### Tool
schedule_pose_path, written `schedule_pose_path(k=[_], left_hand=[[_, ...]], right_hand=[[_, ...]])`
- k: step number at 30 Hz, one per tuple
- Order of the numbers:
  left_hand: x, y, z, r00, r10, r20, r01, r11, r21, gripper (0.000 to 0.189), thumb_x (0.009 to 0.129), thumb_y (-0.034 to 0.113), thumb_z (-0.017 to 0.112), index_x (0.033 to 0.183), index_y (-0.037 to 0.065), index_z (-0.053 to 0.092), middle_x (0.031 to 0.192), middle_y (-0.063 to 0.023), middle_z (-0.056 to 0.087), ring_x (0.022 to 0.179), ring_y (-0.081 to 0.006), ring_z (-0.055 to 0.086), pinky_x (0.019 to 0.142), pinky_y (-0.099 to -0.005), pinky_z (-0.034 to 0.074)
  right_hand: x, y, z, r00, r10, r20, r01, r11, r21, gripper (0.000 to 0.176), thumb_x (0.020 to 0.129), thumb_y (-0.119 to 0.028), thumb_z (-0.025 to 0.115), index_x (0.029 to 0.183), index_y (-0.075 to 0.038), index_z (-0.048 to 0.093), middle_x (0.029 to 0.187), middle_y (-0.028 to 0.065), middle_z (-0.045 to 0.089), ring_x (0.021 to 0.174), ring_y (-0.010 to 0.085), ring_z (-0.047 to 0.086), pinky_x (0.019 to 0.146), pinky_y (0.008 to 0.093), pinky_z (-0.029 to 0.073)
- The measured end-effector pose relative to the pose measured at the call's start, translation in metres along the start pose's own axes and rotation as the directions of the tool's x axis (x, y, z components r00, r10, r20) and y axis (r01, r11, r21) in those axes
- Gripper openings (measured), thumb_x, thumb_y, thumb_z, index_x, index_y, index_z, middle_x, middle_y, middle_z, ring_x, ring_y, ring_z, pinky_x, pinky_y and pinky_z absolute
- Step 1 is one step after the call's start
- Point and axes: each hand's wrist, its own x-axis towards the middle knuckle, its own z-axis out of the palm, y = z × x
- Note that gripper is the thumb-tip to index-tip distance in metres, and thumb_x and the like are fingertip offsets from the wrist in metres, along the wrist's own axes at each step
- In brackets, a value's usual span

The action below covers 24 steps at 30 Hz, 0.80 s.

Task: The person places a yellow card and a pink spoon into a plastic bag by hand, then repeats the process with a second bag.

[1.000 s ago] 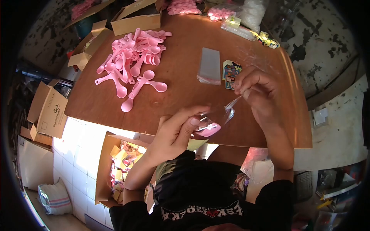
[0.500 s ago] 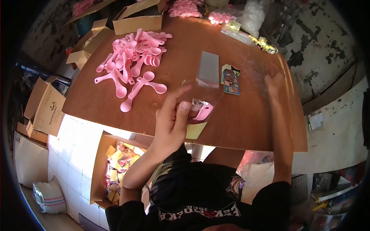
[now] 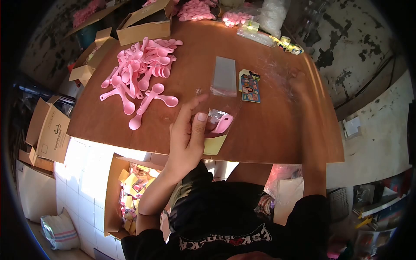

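My left hand (image 3: pixel 190 130) holds a clear plastic packet between thumb and fingers, above the table's front edge. Inside the packet show a pink spoon handle (image 3: pixel 223 124) and a yellow card (image 3: pixel 214 144). My right hand (image 3: pixel 298 81), blurred, is over the right side of the table by thin clear plastic; its fingers are smeared. A stack of clear bags (image 3: pixel 225 73) lies past my left hand, with printed cards (image 3: pixel 250 88) just right of it. To the left is a heap of pink spoons (image 3: pixel 141 63), with crossed spoons (image 3: pixel 147 106) at its near side.
Brown table (image 3: pixel 268 138) under everything. An open carton (image 3: pixel 145 26) stands at the back left. Bagged pink pieces (image 3: pixel 195 11) and a yellow patterned strip (image 3: pixel 287 45) lie along the back. Below the front edge, a carton (image 3: pixel 113 190) holds packed items.
The whole view has shifted slightly. My left hand still holds the packet. My right hand stays at the right side, now more blurred along the forearm.
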Motion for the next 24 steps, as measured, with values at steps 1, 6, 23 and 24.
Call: schedule_pose_path(k=[1,6,23,24], left_hand=[[-0.002,-0.002,-0.002,0.999,0.029,-0.016,-0.028,0.999,0.035,0.04,0.102,0.024,0.045,0.136,0.003,0.043,0.093,-0.0054,0.062,0.084,-0.0102,0.062,0.069,-0.0252,0.056],[0.007,0.002,0.012,0.998,0.016,-0.066,-0.019,0.999,-0.047,0.033,0.102,0.016,0.044,0.131,0.001,0.048,0.078,-0.0054,0.063,0.077,-0.0111,0.066,0.07,-0.0258,0.054],[0.009,0.003,0.013,0.999,0.048,0.01,-0.048,0.999,-0.017,0.037,0.103,0.022,0.043,0.134,0.002,0.044,0.09,-0.0068,0.062,0.079,-0.0111,0.064,0.071,-0.0254,0.055],[0.01,0.004,0.017,0.999,0.052,0.011,-0.052,0.999,-0.016,0.037,0.103,0.022,0.043,0.134,0.002,0.044,0.09,-0.0068,0.062,0.079,-0.0111,0.064,0.071,-0.0254,0.055]], right_hand=[[0.022,0.034,0.013,1.0,0.005,0.001,-0.005,0.921,0.389,0.043,0.084,-0.027,0.062,0.115,0.002,0.064,0.113,0.0191,0.066,0.11,0.0258,0.061,0.094,0.0344,0.045],[-0.034,-0.041,-0.016,0.894,-0.253,-0.37,0.395,0.833,0.386,0.039,0.084,-0.02,0.065,0.116,0.001,0.064,0.116,0.0164,0.065,0.111,0.0241,0.06,0.093,0.0329,0.044],[-0.053,-0.033,-0.024,0.976,-0.216,-0.001,0.21,0.952,0.222,0.03,0.091,-0.022,0.061,0.11,0.0,0.067,0.099,0.0102,0.07,0.101,0.0207,0.063,0.093,0.0329,0.047],[-0.084,-0.076,-0.038,0.963,-0.264,0.05,0.218,0.877,0.427,0.031,0.089,-0.021,0.065,0.112,0.0,0.066,0.101,0.0095,0.07,0.1,0.018,0.063,0.09,0.0296,0.048]])
